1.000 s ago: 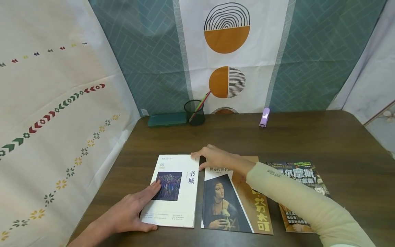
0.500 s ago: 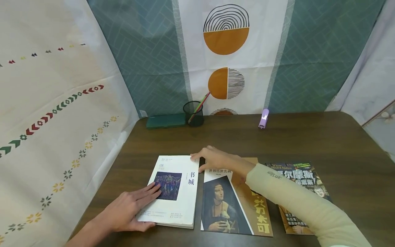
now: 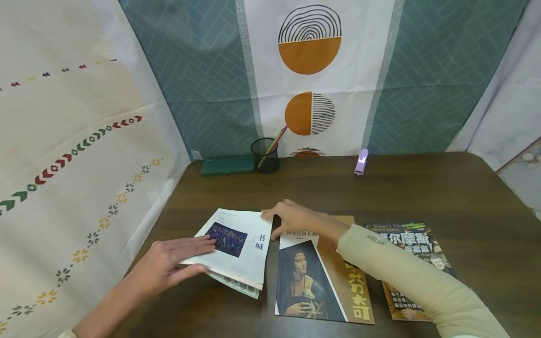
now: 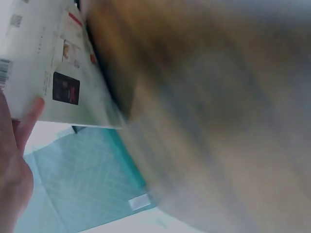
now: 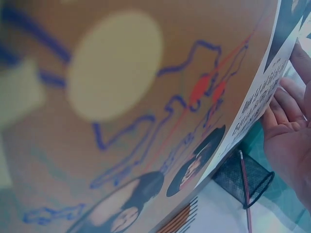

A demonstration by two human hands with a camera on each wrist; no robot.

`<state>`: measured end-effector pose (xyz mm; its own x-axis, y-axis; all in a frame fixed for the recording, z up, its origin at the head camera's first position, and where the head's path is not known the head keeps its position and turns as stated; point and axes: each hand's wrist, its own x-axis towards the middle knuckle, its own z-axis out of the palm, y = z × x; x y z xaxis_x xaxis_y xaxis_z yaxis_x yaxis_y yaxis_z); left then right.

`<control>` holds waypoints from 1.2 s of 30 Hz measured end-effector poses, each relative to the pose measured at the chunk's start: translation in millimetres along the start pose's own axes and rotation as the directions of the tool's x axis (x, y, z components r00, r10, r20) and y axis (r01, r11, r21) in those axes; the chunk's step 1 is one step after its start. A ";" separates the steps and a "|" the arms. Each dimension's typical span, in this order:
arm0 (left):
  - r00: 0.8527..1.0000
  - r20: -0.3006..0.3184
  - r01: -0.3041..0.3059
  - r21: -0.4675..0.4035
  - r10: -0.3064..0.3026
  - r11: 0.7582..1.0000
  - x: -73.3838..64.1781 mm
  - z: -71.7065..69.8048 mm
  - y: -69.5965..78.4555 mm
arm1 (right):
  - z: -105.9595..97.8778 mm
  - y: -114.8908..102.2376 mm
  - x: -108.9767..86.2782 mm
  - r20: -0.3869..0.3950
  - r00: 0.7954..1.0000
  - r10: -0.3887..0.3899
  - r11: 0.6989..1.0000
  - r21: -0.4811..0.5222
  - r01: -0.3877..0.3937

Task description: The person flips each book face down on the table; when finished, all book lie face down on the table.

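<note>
A white magazine (image 3: 245, 267) with a dark picture lies tilted, its near edge raised off the table. My left hand (image 3: 169, 260) pinches its near left side, fingers on the cover and thumb beneath. In the left wrist view the thumb of my left hand (image 4: 17, 160) lies against the printed back cover (image 4: 53, 68). At the magazine's far right corner, my right hand (image 3: 291, 218) touches it with spread finger and thumb. That arm passes over a painting book (image 3: 308, 286), whose brown cover (image 5: 146, 141) fills much of the right wrist view, with the right hand (image 5: 286, 121) beyond.
A dark comic-style book (image 3: 418, 244) lies at the right, partly under the sleeve (image 3: 405, 272). Along the back of the wooden table (image 3: 422, 188) stand a green case (image 3: 228, 165), a mesh pen cup (image 3: 267, 163) with pencils, and a purple stapler (image 3: 361, 162).
The magazine's near edge has come up off the table. My left hand has gone from lying flat on the cover to pinching that edge. The right hand has stayed at the far corner.
</note>
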<state>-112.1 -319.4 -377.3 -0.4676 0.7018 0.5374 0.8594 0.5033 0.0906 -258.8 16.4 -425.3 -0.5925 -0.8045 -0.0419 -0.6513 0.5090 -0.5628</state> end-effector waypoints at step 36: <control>0.935 -0.349 0.124 0.141 -0.067 0.982 65.9 -30.7 -18.9 | -9.0 3.4 -10.9 -0.211 0.977 0.018 0.967 0.252 0.037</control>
<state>-152.8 -298.1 -317.8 -0.4228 0.4460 0.7889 0.7572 0.6522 0.0371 -258.8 29.7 -419.3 -0.6910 -0.7122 0.1232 -0.5318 0.3855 -0.7541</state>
